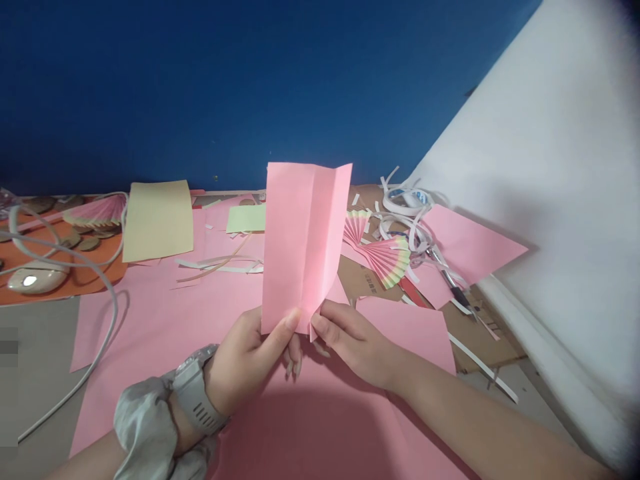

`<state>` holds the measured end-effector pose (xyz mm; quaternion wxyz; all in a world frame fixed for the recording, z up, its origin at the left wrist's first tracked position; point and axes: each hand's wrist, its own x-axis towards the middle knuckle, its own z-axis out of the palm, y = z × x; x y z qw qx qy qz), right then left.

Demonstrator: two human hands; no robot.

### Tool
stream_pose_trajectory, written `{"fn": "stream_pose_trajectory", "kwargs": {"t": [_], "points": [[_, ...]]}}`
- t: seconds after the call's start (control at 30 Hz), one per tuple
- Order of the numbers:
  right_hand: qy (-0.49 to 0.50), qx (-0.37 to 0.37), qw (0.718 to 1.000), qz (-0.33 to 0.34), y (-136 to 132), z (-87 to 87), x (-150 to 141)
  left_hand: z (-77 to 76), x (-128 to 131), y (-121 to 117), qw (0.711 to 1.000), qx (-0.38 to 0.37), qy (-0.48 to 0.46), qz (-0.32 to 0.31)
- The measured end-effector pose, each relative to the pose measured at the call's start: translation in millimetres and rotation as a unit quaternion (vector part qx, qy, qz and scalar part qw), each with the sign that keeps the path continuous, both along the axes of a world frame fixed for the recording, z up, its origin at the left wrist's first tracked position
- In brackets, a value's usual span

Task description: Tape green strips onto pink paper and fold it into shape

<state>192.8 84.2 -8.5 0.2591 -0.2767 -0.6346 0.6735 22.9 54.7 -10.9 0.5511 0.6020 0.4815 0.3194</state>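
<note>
A creased pink sheet of paper (287, 240) stands upright between my hands, with lengthwise folds toward its right side. My left hand (255, 347) pinches its lower edge, thumb in front and fingers behind. At the lower right corner, my right hand (350, 340) grips the paper between thumb and fingers, beside the fold. Below both hands lie large pink sheets (170, 333). Just right of the held paper rests a pleated pink paper fan (387, 257) with yellow-green edges.
A computer mouse (37, 277) and a white cable (113, 320) lie at left, near a yellow sheet (159, 223). At right are curled white paper strips (400, 213), a craft knife (450, 283) and cardboard (500, 343). A blue wall (250, 87) rises behind.
</note>
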Motion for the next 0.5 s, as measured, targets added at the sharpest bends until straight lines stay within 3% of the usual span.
{"fn": "stream_pose_trajectory", "kwargs": {"t": [0.23,0.5], "points": [[-0.073,-0.007,0.997,-0.027,-1.7,2.9,-1.2,-3.1,-0.6,-0.4,0.999,-0.025,-0.019,-0.011],[-0.075,-0.017,0.997,-0.008,-2.9,4.6,-1.8,-3.7,-0.3,-0.5,0.999,-0.030,-0.025,-0.007]]}}
